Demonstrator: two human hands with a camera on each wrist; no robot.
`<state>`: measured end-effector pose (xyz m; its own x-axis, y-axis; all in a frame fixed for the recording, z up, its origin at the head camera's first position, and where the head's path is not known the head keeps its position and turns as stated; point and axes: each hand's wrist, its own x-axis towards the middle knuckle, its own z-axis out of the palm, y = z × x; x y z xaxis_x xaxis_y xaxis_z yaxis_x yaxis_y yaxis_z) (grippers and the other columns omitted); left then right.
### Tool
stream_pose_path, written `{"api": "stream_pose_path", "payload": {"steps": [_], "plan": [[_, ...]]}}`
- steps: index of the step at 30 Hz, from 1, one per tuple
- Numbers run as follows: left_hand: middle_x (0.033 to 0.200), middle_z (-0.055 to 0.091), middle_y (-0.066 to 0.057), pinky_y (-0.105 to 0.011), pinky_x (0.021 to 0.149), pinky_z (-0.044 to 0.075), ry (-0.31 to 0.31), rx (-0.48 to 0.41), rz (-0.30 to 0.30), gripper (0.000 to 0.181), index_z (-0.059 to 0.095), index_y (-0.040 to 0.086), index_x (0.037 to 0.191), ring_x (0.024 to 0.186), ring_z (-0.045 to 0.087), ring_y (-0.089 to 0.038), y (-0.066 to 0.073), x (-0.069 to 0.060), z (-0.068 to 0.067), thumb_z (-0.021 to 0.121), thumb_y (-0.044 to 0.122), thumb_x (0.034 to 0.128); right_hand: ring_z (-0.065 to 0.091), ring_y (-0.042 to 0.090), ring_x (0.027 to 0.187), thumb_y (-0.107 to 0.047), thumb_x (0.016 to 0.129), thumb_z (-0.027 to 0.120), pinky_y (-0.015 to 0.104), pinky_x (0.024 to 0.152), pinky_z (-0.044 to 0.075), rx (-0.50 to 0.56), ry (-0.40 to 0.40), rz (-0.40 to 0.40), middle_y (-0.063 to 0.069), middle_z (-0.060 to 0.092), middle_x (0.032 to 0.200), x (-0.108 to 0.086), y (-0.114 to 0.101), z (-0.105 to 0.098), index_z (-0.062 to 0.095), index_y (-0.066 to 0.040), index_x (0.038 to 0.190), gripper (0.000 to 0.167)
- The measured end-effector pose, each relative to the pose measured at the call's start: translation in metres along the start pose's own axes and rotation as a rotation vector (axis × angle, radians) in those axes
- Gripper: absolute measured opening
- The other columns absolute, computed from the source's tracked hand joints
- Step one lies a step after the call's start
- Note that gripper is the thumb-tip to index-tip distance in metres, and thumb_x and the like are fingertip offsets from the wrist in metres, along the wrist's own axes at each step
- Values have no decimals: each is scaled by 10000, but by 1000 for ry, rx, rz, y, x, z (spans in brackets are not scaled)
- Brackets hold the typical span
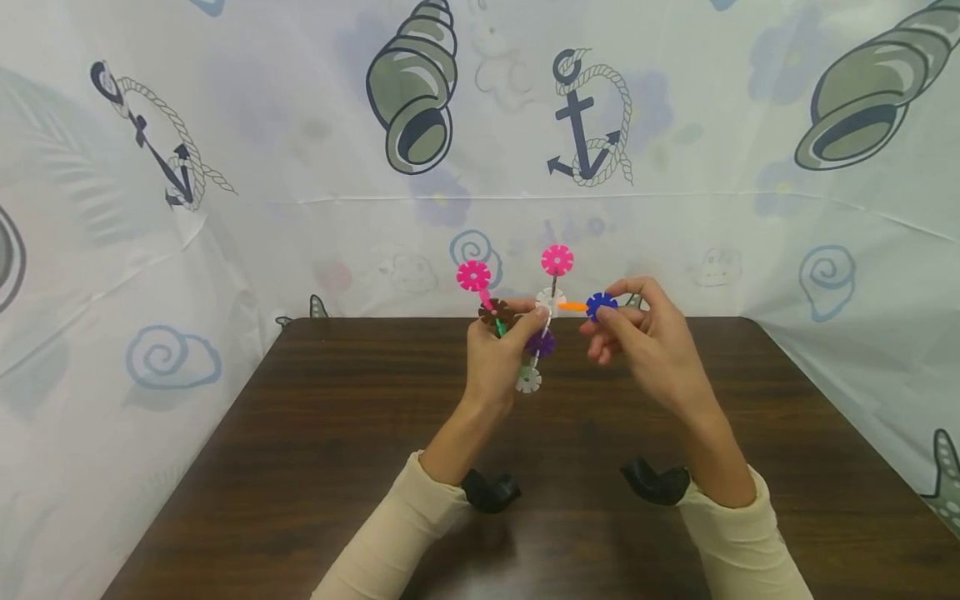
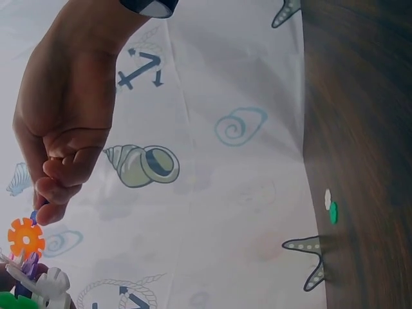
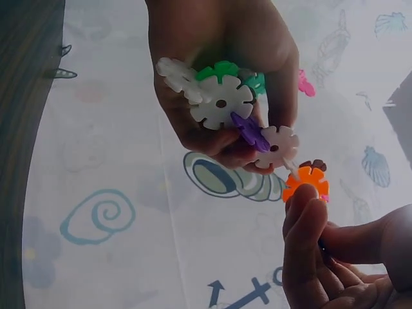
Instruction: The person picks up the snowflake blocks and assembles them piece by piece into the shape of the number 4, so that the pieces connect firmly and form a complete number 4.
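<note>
My left hand (image 1: 491, 358) grips a chain of notched plastic flower discs above the table. Among its pieces are a pink disc (image 1: 473, 275) at the left, another pink disc (image 1: 557, 260) on top, a brown disc (image 1: 493, 312), a purple disc (image 3: 250, 131) and several white ones, such as the white disc (image 3: 221, 103). An orange disc (image 3: 308, 185) sticks out to the right, seen edge-on from the head. Between thumb and fingertips my right hand (image 1: 652, 342) pinches a blue disc (image 1: 602, 307) that meets the orange disc's edge; whether they are slotted together I cannot tell.
Below the hands spreads a dark wooden table (image 1: 337, 467). On it, in the left wrist view, lie a white disc (image 2: 328, 199) and a green disc (image 2: 333, 212). A patterned white cloth (image 1: 300, 250) surrounds the table at the back and sides.
</note>
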<state>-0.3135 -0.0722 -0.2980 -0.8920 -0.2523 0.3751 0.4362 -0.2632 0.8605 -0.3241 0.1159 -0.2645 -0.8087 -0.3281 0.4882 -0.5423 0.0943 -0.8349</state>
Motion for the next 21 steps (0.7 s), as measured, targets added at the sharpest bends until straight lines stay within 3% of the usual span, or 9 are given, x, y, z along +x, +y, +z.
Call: {"api": "stream_pose_path", "payload": {"steps": [12,21], "plan": [[803,738,53,-213,625,550,3,-16,4,120,731,13,993,670,674,-69,-1,0,0,738,102,912,712,198,636,-139,1069,549,276,628,619,-9,-1,22,-48,764,856,-1,-1,7,439,-15,1227,229],[751,726,38,-204,590,515,-45,-30,11,97,723,14,982,631,639,-69,-3,1,-1,712,93,927,717,214,640,-139,1069,547,278,631,620,9,-25,23,-44,764,858,2,3,7,420,-29,1219,226]]}}
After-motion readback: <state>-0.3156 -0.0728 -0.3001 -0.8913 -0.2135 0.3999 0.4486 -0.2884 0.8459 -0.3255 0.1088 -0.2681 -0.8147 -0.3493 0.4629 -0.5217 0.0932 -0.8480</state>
